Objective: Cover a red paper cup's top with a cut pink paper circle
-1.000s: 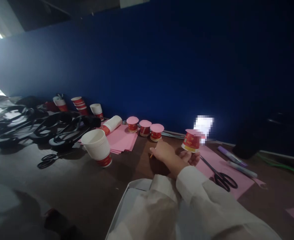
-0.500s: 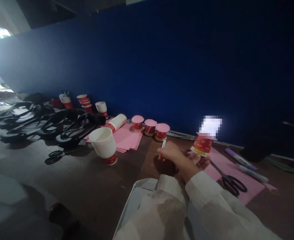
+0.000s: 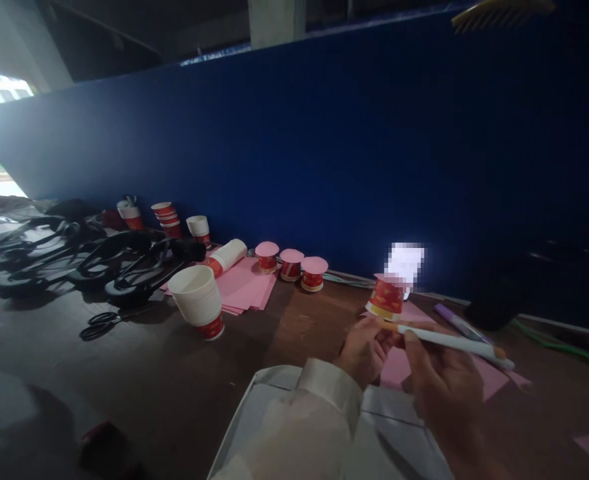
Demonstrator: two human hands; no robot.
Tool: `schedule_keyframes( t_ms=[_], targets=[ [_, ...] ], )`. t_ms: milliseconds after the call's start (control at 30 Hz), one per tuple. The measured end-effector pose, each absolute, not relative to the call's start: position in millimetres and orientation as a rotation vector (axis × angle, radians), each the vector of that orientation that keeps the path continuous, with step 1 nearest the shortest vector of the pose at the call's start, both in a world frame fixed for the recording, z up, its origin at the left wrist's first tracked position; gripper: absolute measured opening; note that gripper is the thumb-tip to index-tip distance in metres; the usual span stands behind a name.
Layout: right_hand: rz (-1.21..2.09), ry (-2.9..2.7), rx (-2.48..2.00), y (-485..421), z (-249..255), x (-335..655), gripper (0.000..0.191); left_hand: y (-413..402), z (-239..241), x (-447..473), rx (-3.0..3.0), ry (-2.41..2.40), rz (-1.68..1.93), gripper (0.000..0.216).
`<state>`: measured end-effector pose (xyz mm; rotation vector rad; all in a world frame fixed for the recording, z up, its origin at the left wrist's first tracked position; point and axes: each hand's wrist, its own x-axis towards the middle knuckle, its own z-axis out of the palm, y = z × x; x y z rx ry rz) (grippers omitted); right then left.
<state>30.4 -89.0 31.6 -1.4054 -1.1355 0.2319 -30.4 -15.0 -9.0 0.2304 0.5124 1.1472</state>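
Note:
My left hand (image 3: pixel 363 347) reaches forward in a white sleeve, and its fingers are closed on the base of a small red paper cup (image 3: pixel 386 298) with a pink paper top. The cup is tilted, just above a pink sheet (image 3: pixel 399 365) on the brown table (image 3: pixel 139 373). My right hand (image 3: pixel 444 381) is closed on a white pen (image 3: pixel 449 341) with an orange end. It holds the pen level, the tip pointing left close to the cup's lower rim.
Three pink-topped cups (image 3: pixel 291 264) stand by the blue wall (image 3: pixel 324 153). A stack of white cups (image 3: pixel 197 303), pink sheets (image 3: pixel 244 285), scissors (image 3: pixel 99 323), black headsets (image 3: pixel 99 260) and more cups (image 3: pixel 167 219) lie left. A purple marker (image 3: pixel 457 321) lies right, a white box (image 3: pixel 284 427) near me.
My right hand has drawn back to the right with the pen, which now lies level. The cup has moved slightly down in my left hand. The view has tilted up.

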Motion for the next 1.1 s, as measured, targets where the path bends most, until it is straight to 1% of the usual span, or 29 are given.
schedule_keyframes(
  t_ms=[33,100,267,567,667,767,900,1000,1100],
  targets=[
    [0.154,-1.104,-1.409,-87.3,25.5,36.3,0.025,-15.1,-11.8,-28.4,0.243,0.473,1.137,0.021],
    [0.076,-1.075,-1.378,-82.2,15.2,43.0,0.027,-15.5,-16.6,-27.0,0.274,0.384,1.142,0.018],
    [0.181,-1.067,-1.342,-73.4,1.5,43.1,0.028,-16.1,-17.8,-30.6,0.295,0.361,1.160,0.020],
    [0.205,-1.102,-1.369,-70.6,-17.1,53.2,0.030,-13.3,-14.4,-32.5,0.250,0.451,1.138,0.023],
    [0.263,-1.022,-1.400,-70.1,-20.5,54.0,0.033,-11.6,-16.5,-31.6,0.250,0.473,1.171,0.028],
    [0.300,-0.991,-1.435,-70.1,-20.3,54.6,0.038,-9.7,-18.7,-30.9,0.294,0.508,1.169,0.040],
    [0.241,-1.112,-1.483,-70.5,-17.7,57.0,0.041,-8.4,-20.3,-28.9,0.339,0.527,1.163,0.049],
    [0.166,-1.246,-1.532,-70.5,-18.1,56.2,0.039,-7.8,-22.7,-26.9,0.349,0.544,1.196,0.052],
    [0.096,-1.398,-1.489,-70.4,-19.7,50.9,0.038,-7.3,-26.2,-26.6,0.397,0.553,1.201,0.055]
  ],
)
